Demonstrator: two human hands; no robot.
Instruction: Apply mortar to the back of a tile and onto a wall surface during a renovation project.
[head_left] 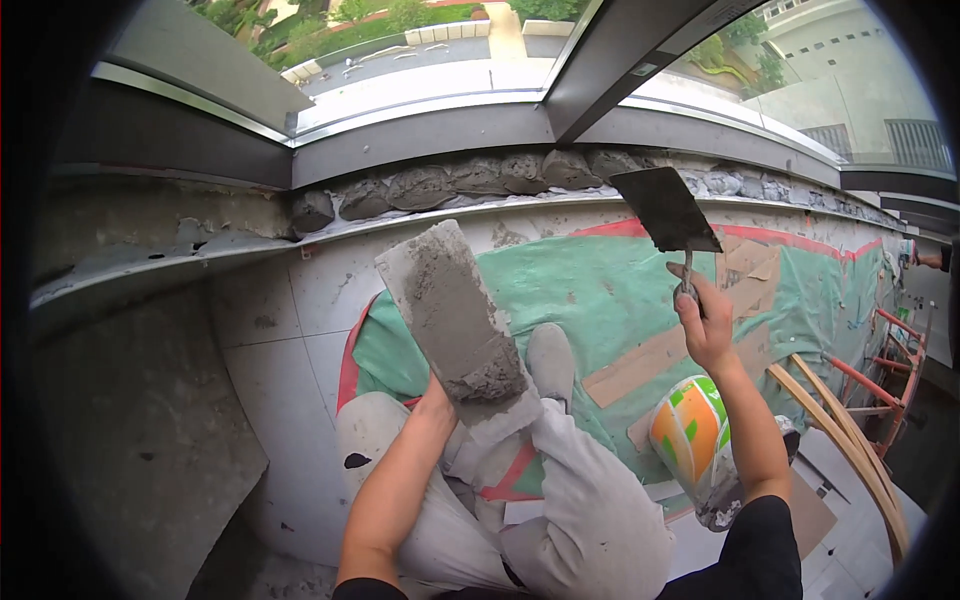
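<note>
My left hand (436,408) supports a pale rectangular slab (412,262) from below, its fingers mostly hidden under it. Wet grey mortar (450,325) coats the slab's upper face, thickest at the end near me. My right hand (708,325) is closed around the handle of a trowel (662,205). The trowel's dark, mortar-stained blade is raised, pointing away from me toward the window ledge. Beyond both hands, lumps of dark mortar (420,187) sit in a row along the gap under the window frame (420,142).
A green sheet (540,280) with red edging and cardboard strips (640,370) covers the tiled floor. Beside my right arm stands an orange, white and green bucket (690,430). Curved wooden strips (850,440) and a red metal frame (890,370) are at the right, near another person's hand (930,260).
</note>
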